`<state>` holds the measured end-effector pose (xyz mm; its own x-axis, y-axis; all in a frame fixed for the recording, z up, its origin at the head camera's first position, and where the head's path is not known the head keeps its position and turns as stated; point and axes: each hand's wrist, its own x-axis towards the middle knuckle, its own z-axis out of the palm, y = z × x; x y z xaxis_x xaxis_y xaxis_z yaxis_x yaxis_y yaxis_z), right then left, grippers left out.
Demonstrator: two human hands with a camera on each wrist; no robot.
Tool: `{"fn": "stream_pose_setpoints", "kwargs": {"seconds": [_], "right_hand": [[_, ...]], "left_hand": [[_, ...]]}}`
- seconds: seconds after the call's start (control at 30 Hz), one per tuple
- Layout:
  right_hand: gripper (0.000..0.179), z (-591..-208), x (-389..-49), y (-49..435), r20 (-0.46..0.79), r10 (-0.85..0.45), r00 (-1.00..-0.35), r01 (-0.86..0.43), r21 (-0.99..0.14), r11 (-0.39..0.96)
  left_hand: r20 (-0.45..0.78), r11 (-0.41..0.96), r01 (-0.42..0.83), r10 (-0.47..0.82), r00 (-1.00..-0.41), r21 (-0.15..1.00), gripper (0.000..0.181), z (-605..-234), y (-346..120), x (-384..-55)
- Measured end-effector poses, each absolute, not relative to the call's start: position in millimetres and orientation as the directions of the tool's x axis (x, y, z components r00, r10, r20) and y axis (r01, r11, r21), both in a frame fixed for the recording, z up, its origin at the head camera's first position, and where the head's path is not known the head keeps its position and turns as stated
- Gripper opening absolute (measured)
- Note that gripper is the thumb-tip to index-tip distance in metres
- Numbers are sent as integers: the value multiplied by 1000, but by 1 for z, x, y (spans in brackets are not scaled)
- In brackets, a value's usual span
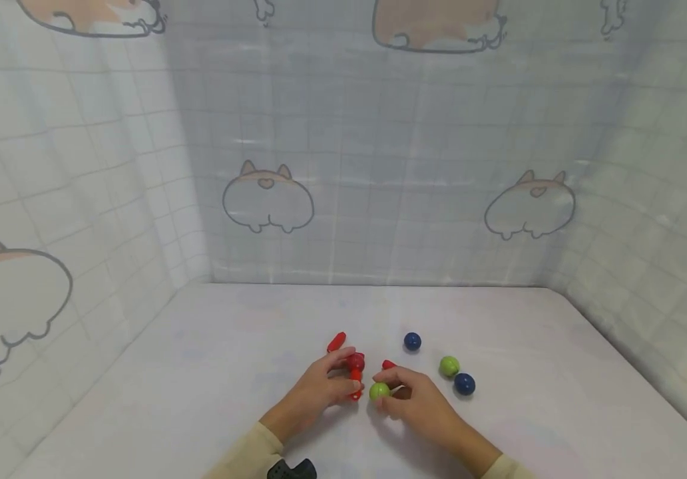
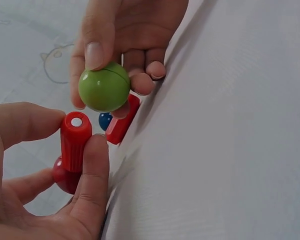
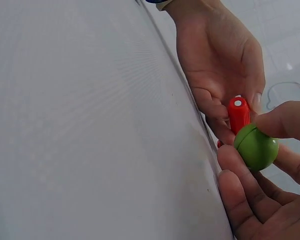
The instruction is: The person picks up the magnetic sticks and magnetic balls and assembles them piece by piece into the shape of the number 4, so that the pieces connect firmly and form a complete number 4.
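Note:
My left hand (image 1: pixel 318 387) pinches a short red stick (image 2: pixel 75 145) with a white dot on its end. A glossy red ball (image 2: pixel 65 176) sits at the stick's far end, beside the left fingers. To the right of it, my right hand (image 1: pixel 418 402) pinches a green ball (image 2: pixel 104 89) between thumb and fingers. In the left wrist view the green ball is just above the stick's dotted end. Another red stick (image 1: pixel 336 342) lies past the left hand, and a further red stick (image 1: pixel 388 364) is partly hidden behind the right fingers.
Beyond the right hand on the white table (image 1: pixel 200 372) lie a blue ball (image 1: pixel 412 341), a second green ball (image 1: pixel 449 366) and a second blue ball (image 1: pixel 464 384). Pale curtains (image 1: pixel 379 166) printed with cartoon dogs enclose the back and sides. A dark object (image 1: pixel 292 469) is by the left sleeve.

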<state>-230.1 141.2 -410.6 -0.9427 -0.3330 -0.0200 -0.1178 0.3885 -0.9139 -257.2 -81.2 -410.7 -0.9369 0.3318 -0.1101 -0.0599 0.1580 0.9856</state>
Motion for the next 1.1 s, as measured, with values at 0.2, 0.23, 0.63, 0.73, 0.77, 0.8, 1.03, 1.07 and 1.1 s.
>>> {"fn": "stream_pose_setpoints", "kwargs": {"seconds": [0.2, 0.23, 0.63, 0.73, 0.77, 0.8, 1.03, 1.07, 1.1], "right_hand": [[39, -413, -231, 141, -24, -344, -939, -120, -912, 392], [39, -414, -231, 141, -26, -346, -938, -119, -913, 391], [38, -415, -231, 140, -18, -375, -927, -124, -928, 351], [39, -414, -232, 140, -10, -380, -925, -132, -929, 344], [39, -415, -232, 140, -9, -380, -925, -133, -929, 345], [40, -415, -232, 139, -9, -379, -925, -134, -928, 348], [40, -414, -230, 139, 0, -368, -930, -144, -920, 364], [40, -414, -229, 139, -1, -366, -931, -143, -920, 365], [40, -414, -229, 139, -2, -365, -931, -142, -920, 366]], "left_hand": [[-98, 175, -40, 333, -938, 984, 63, -413, -82, -257], [-100, 174, -42, 334, -937, 984, 63, -414, -82, -256], [-99, 239, -36, 258, -961, 970, 65, -421, -82, -260], [-93, 238, -31, 254, -963, 971, 66, -419, -82, -260], [-92, 235, -31, 254, -963, 971, 66, -419, -82, -260], [-91, 234, -30, 253, -963, 972, 66, -419, -82, -260], [-84, 231, -23, 258, -962, 973, 66, -420, -81, -261], [-84, 230, -22, 261, -962, 973, 66, -420, -81, -261], [-86, 229, -24, 266, -960, 973, 66, -420, -81, -261]]}}
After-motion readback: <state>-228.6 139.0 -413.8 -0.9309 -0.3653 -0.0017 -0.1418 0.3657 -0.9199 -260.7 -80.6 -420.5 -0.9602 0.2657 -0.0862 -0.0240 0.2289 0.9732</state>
